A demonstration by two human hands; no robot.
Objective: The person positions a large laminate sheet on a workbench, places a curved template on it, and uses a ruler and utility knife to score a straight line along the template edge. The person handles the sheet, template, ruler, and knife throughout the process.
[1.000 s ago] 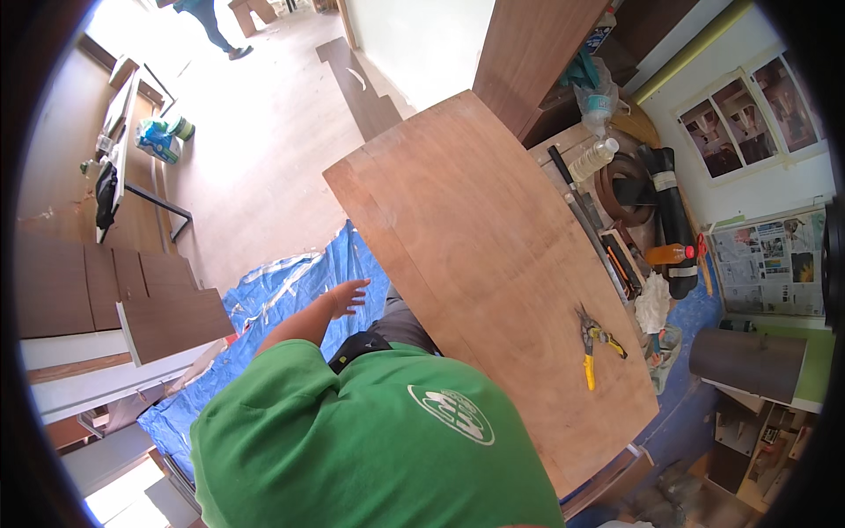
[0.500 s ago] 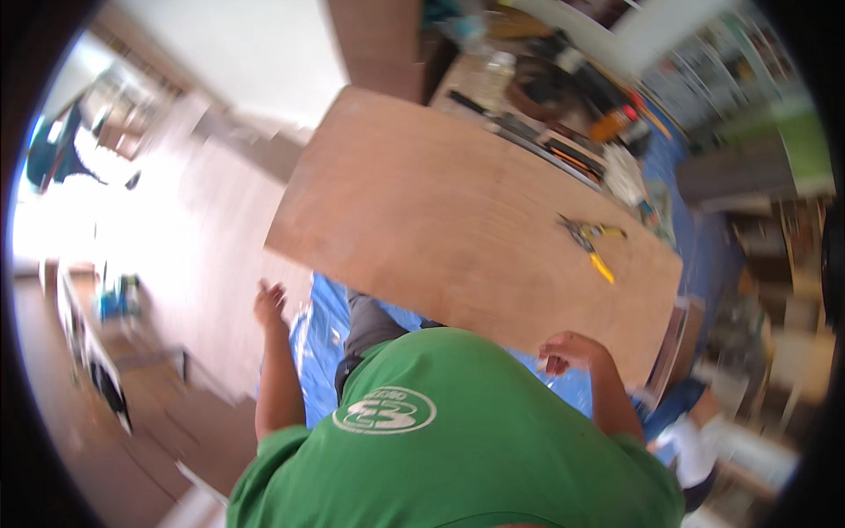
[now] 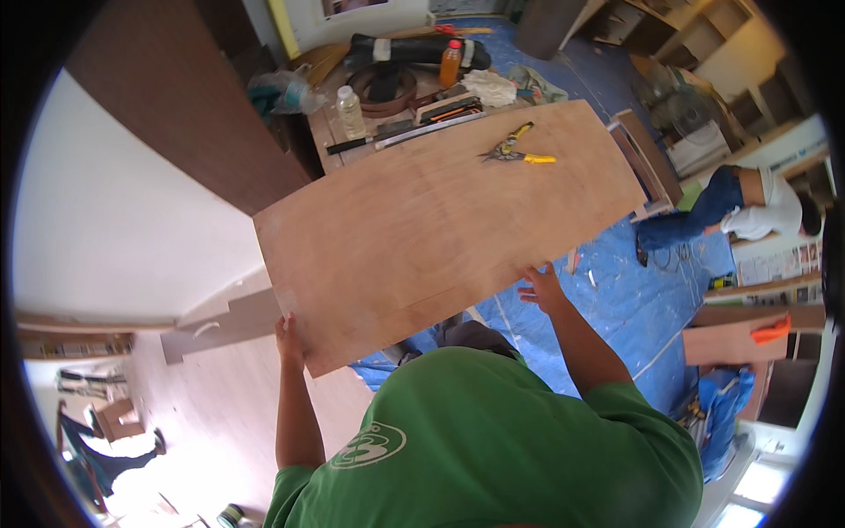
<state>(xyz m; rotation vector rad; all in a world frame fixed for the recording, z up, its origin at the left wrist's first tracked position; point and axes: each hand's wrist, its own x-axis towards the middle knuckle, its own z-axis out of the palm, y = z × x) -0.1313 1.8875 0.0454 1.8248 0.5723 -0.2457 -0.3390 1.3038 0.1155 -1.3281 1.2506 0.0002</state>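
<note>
A wide wooden board (image 3: pixel 422 229) lies slantwise in front of me, its far part over a worktable. My left hand (image 3: pixel 288 339) is closed on the board's left end, near the corner; part of its grip is hidden. At the near long edge, my right hand (image 3: pixel 540 289) has its fingers apart, the fingertips close to or touching the wood. Yellow-handled snips (image 3: pixel 515 151), their handles spread, rest on the far right part of the board.
Behind the board, the worktable holds a clear bottle (image 3: pixel 349 114), a bottle of orange liquid (image 3: pixel 450 63), a coiled brown strip (image 3: pixel 378 92) and tools. A blue tarp (image 3: pixel 616 290) covers the floor. Another person (image 3: pixel 739 207) bends over at right. A tall brown panel (image 3: pixel 176 88) stands left.
My view has swung right. Both hands have come from beside the board to its edges, the left now gripping its left end. The snips remain on the board.
</note>
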